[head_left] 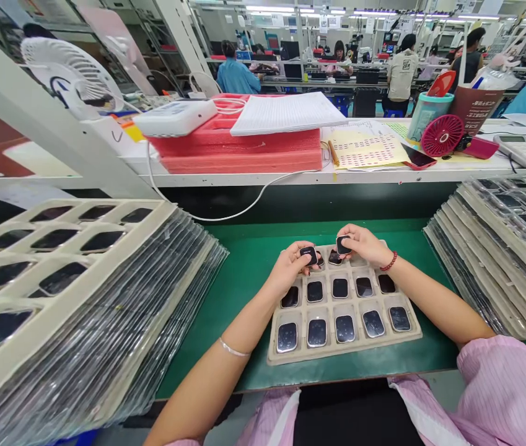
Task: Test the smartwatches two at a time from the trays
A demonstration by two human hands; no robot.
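Observation:
A beige compartment tray (346, 354) lies on the green work surface in front of me, with dark-faced smartwatch bodies such as this one (345, 329) in its pockets. My left hand (294, 263) is closed on a smartwatch body (309, 254), held above the tray's back left part. Over the back row, my right hand (363, 246) pinches another smartwatch body (342, 244) between thumb and fingers. More dark pieces lie in the back row just under both hands, partly hidden by the fingers.
A tall stack of trays (160, 291) stands on the left, another stack (490, 260) on the right. A white shelf (253, 179) crosses behind, bearing red foam (244, 155), papers (290, 113), a pink fan (442, 135) and a phone (418, 157). A white cable (244, 210) hangs below it.

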